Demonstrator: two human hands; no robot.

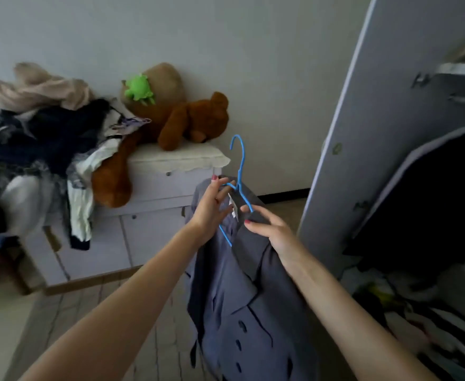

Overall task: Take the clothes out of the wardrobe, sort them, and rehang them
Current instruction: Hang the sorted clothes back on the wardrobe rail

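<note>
Fingers (220, 188) of the left hand (212, 209) curl round the blue hanger (239, 171); the right hand (272, 232) pinches the grey jacket (242, 312).

A teddy bear (195, 121) lies on the cabinet (154, 204); a clothes pile (41, 133) lies left of it, the wardrobe door (363, 119) right.

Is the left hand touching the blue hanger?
Touching. In the head view, the left hand has its fingers curled around the blue hanger near the collar of the grey jacket.
</note>
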